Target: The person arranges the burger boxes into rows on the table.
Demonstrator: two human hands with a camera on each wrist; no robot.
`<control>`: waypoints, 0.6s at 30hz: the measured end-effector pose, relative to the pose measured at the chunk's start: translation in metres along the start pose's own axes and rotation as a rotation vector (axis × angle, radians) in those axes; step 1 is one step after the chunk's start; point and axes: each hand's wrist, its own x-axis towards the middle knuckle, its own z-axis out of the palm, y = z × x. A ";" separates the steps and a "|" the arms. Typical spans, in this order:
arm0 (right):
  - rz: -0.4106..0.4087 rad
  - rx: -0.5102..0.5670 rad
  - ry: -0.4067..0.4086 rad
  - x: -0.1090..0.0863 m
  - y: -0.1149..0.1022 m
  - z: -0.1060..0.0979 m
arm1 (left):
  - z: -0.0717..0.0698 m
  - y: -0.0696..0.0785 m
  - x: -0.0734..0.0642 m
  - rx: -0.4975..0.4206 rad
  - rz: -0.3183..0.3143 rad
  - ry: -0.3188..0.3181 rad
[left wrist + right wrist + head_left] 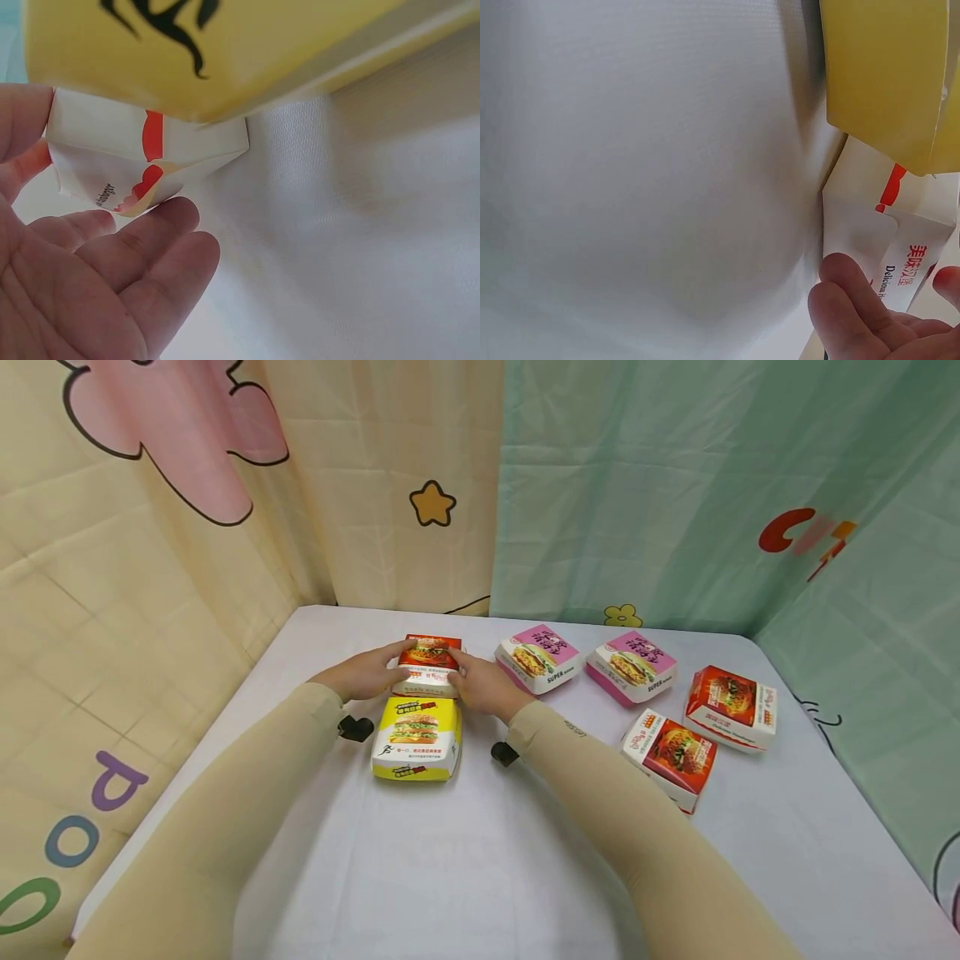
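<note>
A red and white burger box [429, 653] sits at the back of the table, held from both sides. My left hand [367, 673] grips its left side, thumb toward the near face and fingers along the side. On the opposite side my right hand [487, 685] grips it the same way. Directly in front is a yellow and white burger box [417, 735], its back edge right at the red one. In the left wrist view the fingers [176, 277] lie against the white side of the burger box [97, 161]. The right wrist view has fingertips [836, 300] at its other side.
Two pink burger boxes [538, 658] [632, 667] stand to the right of my right hand. Farther right are two more red burger boxes [731, 707] [670, 758], set at angles. The white-covered table [420, 877] meets curtains [645, 485] at the back and sides.
</note>
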 end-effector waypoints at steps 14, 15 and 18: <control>-0.001 -0.007 0.019 -0.012 0.000 -0.008 | -0.004 0.007 -0.006 -0.002 -0.002 -0.014; -0.006 -0.014 0.029 -0.013 0.000 -0.009 | -0.005 0.007 -0.005 0.000 0.005 -0.008; -0.025 -0.026 0.057 -0.015 -0.002 -0.010 | -0.007 0.008 -0.004 -0.002 0.022 0.013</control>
